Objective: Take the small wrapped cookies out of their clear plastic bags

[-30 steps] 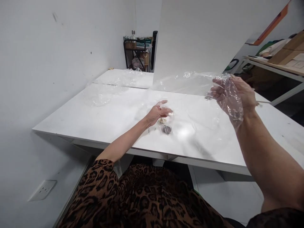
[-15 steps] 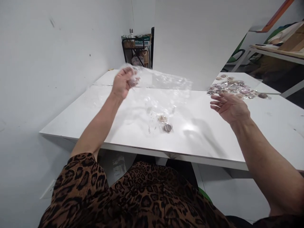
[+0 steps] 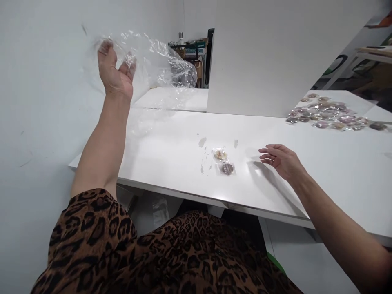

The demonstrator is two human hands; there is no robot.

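Observation:
My left hand [image 3: 115,73] is raised near the wall, its fingers curled on a large clear plastic bag [image 3: 162,61] that trails off to the right through the air. Over the white table [image 3: 171,159], my right hand [image 3: 283,161] hovers with fingers stretched out, holding nothing. To its left lie two small clear packets: one with a dark round disc [image 3: 227,168] and, just behind it, one with a pale yellowish piece [image 3: 219,154]. Whether the two packets are joined I cannot tell.
A pile of small wrapped round pieces [image 3: 333,114] lies at the back right of the table. Behind the table stands a white panel [image 3: 254,57]. A loaded shelf [image 3: 192,53] is further back, and a wall [image 3: 39,102] closes the left side.
My left hand has lifted the plastic bag up and to the left, away from the table. My right hand has come down and nearer, away from the pile. The view has shifted slightly.

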